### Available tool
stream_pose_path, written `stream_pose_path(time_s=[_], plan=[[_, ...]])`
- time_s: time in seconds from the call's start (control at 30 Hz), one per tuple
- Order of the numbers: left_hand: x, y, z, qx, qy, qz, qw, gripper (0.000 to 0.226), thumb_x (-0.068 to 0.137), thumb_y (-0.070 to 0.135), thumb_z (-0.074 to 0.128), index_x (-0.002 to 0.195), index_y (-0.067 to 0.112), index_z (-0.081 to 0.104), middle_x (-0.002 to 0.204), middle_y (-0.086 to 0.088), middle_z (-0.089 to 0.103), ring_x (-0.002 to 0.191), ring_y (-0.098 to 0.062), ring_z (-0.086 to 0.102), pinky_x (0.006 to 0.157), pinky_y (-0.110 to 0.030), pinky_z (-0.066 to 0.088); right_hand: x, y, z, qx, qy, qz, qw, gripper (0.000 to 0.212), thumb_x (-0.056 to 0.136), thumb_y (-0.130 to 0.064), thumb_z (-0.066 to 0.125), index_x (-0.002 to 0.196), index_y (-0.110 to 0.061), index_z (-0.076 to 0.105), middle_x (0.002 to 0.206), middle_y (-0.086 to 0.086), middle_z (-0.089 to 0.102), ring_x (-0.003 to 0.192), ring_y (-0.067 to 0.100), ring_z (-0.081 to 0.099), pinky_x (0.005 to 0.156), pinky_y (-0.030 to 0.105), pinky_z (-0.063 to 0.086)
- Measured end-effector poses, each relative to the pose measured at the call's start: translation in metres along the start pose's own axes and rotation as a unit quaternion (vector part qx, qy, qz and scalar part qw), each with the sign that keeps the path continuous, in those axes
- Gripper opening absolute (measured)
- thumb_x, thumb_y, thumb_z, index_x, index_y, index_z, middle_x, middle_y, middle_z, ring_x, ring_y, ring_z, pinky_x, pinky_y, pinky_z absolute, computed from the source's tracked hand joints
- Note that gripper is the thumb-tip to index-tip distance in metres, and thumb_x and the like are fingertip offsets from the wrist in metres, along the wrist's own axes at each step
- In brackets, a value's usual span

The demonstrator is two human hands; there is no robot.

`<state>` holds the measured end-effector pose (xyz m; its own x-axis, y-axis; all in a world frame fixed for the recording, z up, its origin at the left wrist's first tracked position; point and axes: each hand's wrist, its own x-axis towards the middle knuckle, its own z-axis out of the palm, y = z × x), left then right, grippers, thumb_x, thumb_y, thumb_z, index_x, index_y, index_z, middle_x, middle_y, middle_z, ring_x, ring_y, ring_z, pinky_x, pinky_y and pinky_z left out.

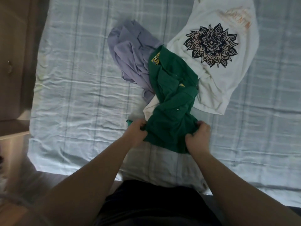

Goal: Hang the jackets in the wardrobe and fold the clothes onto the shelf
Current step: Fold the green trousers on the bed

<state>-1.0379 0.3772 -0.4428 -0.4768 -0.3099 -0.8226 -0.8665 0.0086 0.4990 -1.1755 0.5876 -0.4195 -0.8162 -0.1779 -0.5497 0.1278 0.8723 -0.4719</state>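
A crumpled green shirt (172,95) lies in the middle of the bed, with a yellow print showing near its far end. My left hand (136,132) grips its near edge on the left, and my right hand (197,136) grips the same edge on the right, fingers curled into the cloth. Behind the green shirt, to the left, a lavender garment (130,62) lies bunched up. A white T-shirt (216,62) with a black mandala print is spread out to the right. A bit of white cloth (150,110) shows under the green shirt.
The bed carries a pale blue checked sheet (78,98), wrinkled, with bare stretches left and right of the clothes. Brown wooden furniture (14,62) with a small handle stands along the left. The bed's near edge runs just in front of my body.
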Motion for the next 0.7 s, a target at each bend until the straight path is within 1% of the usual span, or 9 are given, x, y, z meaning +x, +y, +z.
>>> stream_pose_path(time_s=[0.1,0.17,0.23,0.3,0.4,0.47,0.53,0.6,0.7], plan=[[0.011,0.017,-0.006,-0.041,0.046,0.027,0.998,0.032,0.086,0.006,0.065,0.108,0.028,0.057,0.102,0.005,0.059,0.097,-0.016,0.057,0.079,-0.026,0.044,0.019,-0.03,-0.006,0.01,-0.007,-0.098,0.995,0.071,0.075,0.001,0.055,0.142,-0.017,0.039,0.144,0.01,0.036,0.131,0.026,0.035,0.108,0.028,0.028],[0.017,0.034,-0.007,-0.07,0.029,0.064,0.995,0.031,0.089,0.017,0.072,0.114,0.027,0.056,0.108,0.004,0.061,0.098,-0.013,0.059,0.08,-0.022,0.045,0.038,-0.051,-0.007,-0.002,-0.038,-0.139,0.99,0.077,0.079,-0.006,0.057,0.149,-0.029,0.032,0.156,0.006,0.024,0.141,0.023,0.025,0.115,0.031,0.022],[0.02,0.053,-0.007,-0.098,-0.004,0.073,0.992,0.035,0.088,0.024,0.075,0.117,0.026,0.055,0.098,0.006,0.063,0.085,-0.009,0.062,0.075,-0.021,0.051,0.06,-0.069,-0.004,-0.02,-0.058,-0.162,0.985,0.079,0.082,-0.012,0.061,0.152,-0.032,0.029,0.162,0.008,0.017,0.147,0.026,0.019,0.119,0.037,0.02],[0.022,0.067,-0.004,-0.067,-0.025,0.091,0.993,0.034,0.089,0.024,0.074,0.118,0.025,0.056,0.087,0.004,0.062,0.074,-0.009,0.062,0.072,-0.025,0.054,0.078,-0.079,-0.001,-0.018,-0.085,-0.143,0.986,0.07,0.086,-0.02,0.064,0.149,-0.029,0.036,0.159,0.01,0.022,0.146,0.027,0.023,0.116,0.034,0.022],[0.022,0.075,0.005,-0.041,-0.056,0.098,0.993,0.027,0.091,0.009,0.067,0.116,0.019,0.062,0.079,0.002,0.063,0.062,-0.009,0.058,0.057,-0.02,0.049,0.09,-0.085,0.003,0.031,-0.093,-0.06,0.993,0.036,0.087,-0.04,0.066,0.116,-0.02,0.061,0.122,0.006,0.053,0.113,0.025,0.054,0.094,0.029,0.042],[0.019,0.075,0.008,-0.032,-0.081,0.084,0.993,0.032,0.09,0.002,0.064,0.117,0.018,0.065,0.09,0.001,0.068,0.071,-0.011,0.063,0.064,-0.019,0.053,0.086,-0.085,0.002,0.062,-0.085,-0.027,0.994,0.029,0.086,-0.046,0.066,0.089,-0.018,0.06,0.093,0.001,0.062,0.087,0.023,0.062,0.068,0.027,0.044],[0.017,0.075,0.008,0.022,-0.086,0.093,0.992,0.032,0.087,0.001,0.065,0.114,0.018,0.066,0.101,-0.002,0.068,0.087,-0.017,0.065,0.076,-0.023,0.055,0.077,-0.081,0.0,0.082,-0.068,-0.02,0.994,0.019,0.086,-0.03,0.068,0.079,-0.02,0.054,0.082,-0.003,0.061,0.082,0.022,0.063,0.058,0.025,0.041],[0.014,0.075,0.005,0.043,-0.05,0.104,0.992,0.023,0.084,0.001,0.065,0.094,0.021,0.063,0.092,-0.002,0.064,0.083,-0.02,0.062,0.065,-0.019,0.051,0.062,-0.079,-0.006,0.156,-0.061,-0.021,0.986,0.021,0.083,-0.01,0.065,0.085,-0.025,0.051,0.089,-0.003,0.06,0.084,0.022,0.063,0.06,0.027,0.048],[0.007,0.082,-0.003,-0.016,0.01,0.089,0.996,0.027,0.085,0.002,0.056,0.078,0.027,0.058,0.073,0.001,0.058,0.06,-0.016,0.054,0.047,-0.02,0.041,0.034,-0.085,-0.022,0.277,-0.043,-0.045,0.959,0.046,0.074,0.005,0.054,0.095,-0.036,0.05,0.099,-0.003,0.055,0.078,0.019,0.061,0.058,0.029,0.052]])
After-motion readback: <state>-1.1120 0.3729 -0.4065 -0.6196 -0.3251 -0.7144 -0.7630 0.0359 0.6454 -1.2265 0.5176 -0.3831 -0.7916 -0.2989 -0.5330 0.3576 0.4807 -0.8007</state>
